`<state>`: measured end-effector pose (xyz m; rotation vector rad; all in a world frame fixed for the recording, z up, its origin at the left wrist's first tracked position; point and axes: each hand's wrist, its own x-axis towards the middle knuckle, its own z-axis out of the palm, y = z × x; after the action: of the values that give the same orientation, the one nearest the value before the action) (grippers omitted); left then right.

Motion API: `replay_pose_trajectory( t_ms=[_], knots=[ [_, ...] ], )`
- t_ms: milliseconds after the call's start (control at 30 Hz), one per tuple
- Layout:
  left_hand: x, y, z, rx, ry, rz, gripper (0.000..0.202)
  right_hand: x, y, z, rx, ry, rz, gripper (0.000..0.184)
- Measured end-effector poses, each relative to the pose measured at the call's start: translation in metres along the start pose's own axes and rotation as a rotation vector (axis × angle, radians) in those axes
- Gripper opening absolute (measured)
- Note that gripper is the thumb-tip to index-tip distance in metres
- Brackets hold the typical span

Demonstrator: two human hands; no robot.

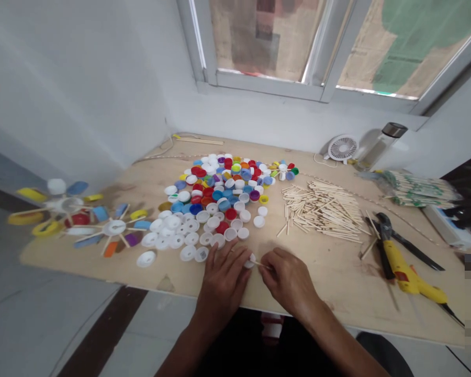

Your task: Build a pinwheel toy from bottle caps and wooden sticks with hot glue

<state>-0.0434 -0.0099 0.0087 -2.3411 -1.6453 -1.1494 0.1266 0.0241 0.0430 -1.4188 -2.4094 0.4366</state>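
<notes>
Near the table's front edge, my left hand is closed around a white bottle cap, whose right side shows past the fingers. My right hand pinches a thin wooden stick that reaches left to the cap's side. Whether its tip has entered the cap I cannot tell. Just beyond my left hand lies a large heap of bottle caps, white ones nearest and coloured ones farther back. A pile of short wooden sticks is spread beyond my right hand.
Cap-and-stick wheels stand at the left edge, another at the back. To the right lie a yellow glue gun, black-handled pliers and bagged sticks. A small fan and a glass bottle stand behind.
</notes>
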Motion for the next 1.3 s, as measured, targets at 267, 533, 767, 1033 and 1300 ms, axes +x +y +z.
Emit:
replay_pose_trajectory(
  t_ms=[267, 533, 767, 1033, 1300],
  knots=[
    [-0.019, 0.007, 0.001, 0.190, -0.085, 0.053, 0.039, -0.022, 0.007, 0.002, 0.091, 0.093, -0.036, 0.015],
    [-0.023, 0.010, 0.008, 0.177, -0.080, 0.017, 0.045, -0.026, 0.012, 0.011, 0.169, 0.188, -0.094, 0.015],
    [-0.022, 0.010, 0.008, 0.161, -0.077, 0.007, 0.044, -0.026, 0.015, 0.012, 0.225, 0.183, -0.091, 0.014],
    [-0.017, 0.010, 0.003, 0.245, -0.097, 0.057, 0.039, -0.027, 0.021, 0.011, 0.449, 0.205, -0.003, 0.016],
    [-0.015, 0.010, 0.001, 0.238, -0.127, 0.049, 0.040, -0.026, 0.023, 0.011, 0.581, 0.229, 0.089, 0.015]
  ],
)
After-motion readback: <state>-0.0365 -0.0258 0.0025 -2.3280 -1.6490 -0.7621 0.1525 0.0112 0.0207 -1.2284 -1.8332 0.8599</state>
